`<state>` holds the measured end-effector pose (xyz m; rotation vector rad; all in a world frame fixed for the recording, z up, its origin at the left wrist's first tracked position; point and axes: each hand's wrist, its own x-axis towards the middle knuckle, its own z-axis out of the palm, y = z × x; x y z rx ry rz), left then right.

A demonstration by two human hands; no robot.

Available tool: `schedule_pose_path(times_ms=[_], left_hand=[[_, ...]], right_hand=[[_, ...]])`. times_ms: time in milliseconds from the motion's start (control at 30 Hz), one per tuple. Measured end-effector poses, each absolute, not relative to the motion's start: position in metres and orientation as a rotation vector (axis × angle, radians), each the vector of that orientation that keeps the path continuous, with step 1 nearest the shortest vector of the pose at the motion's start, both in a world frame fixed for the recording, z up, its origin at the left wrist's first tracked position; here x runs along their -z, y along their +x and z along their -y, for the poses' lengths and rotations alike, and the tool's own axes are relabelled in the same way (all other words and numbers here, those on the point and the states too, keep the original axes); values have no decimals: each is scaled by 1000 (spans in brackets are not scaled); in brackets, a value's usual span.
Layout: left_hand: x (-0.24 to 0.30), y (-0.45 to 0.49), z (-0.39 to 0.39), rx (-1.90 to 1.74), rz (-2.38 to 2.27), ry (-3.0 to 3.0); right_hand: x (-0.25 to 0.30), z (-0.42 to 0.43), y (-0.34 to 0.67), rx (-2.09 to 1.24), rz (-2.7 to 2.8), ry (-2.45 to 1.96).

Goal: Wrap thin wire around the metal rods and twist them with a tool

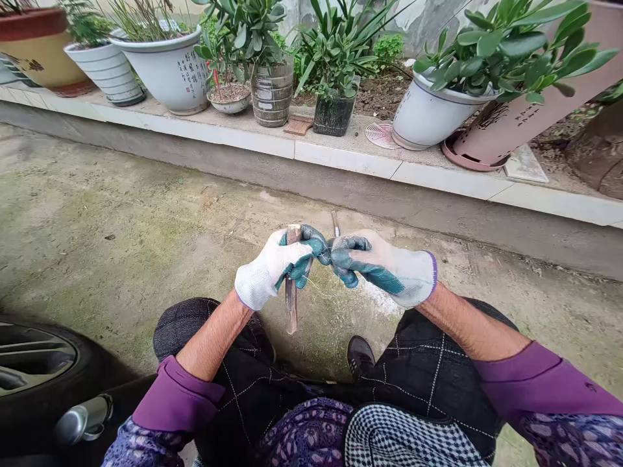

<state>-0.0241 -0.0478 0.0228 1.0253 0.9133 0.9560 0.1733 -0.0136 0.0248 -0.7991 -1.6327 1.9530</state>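
The person's left forearm (217, 344) slanted forward and inward, and the right forearm (474, 324) did the same from the other side, so that the two hands met in front of the body above the concrete ground (195, 214). Both wore pale gloves with blue-green coating on the palm and fingers. The left hand (275, 263) was closed, its thumb laid across a short stick (291, 305) and its fingers bent behind it, their tips turned toward the other hand. The right hand (379, 263) had its fingers curled inward and its thumb and forefinger pressed together, right beside the left fingertips. A thin pale strand (311, 286) looped below the fingers and showed faintly between the hands; it was too fine to tell whether the right fingertips pinched it.

The stick stood nearly upright in the left hand, one pale end jutting just above the thumb and the longer part hanging below the glove, clear of the ground. Beyond the hands, a slim object (335, 222) lay on the concrete, partly hidden. Farther off ran a tiled ledge (348, 159) bearing potted plants.
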Motion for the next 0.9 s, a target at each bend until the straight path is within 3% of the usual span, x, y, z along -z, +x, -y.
schedule_pose_path(times_ms=[367,567,900], left_hand=[[-21,-23,47,-974,-802,991],[-21,-15,49,-1045,-657,844],[-27,-18,46,-983,-1204,1221]], right_hand=[[-22,16,172,-1789,1368,-795],[-31,18,170,-1906,1253,-771],[-24,14,176,-1758,1513,-972]])
